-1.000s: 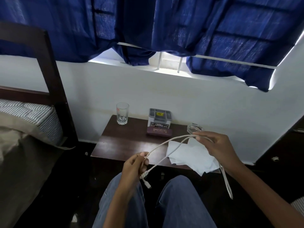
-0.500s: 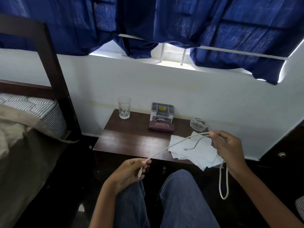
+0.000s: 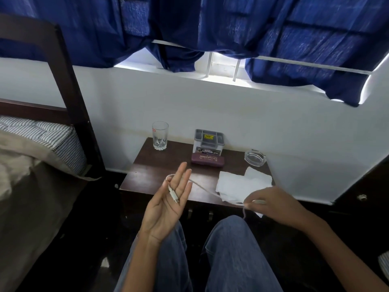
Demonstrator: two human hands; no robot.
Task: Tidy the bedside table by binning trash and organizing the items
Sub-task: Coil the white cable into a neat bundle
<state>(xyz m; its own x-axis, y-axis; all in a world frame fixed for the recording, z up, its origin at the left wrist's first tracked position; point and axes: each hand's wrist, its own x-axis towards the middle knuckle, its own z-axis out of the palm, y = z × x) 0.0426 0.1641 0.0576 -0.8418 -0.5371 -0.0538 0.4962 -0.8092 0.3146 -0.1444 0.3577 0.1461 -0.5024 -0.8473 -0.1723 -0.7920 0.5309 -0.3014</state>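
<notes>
Left hand (image 3: 168,199) flat, fingers straight, one cable (image 3: 202,185) draped over; right hand (image 3: 273,204) pinches it. Desk (image 3: 160,171): one glass (image 3: 160,134), one ashtray (image 3: 255,158).

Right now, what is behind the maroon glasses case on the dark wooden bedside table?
A grey plastic compartment box with a yellow label stands just behind the maroon glasses case. The case covers the box's bottom edge, so whether they touch cannot be seen.
</notes>
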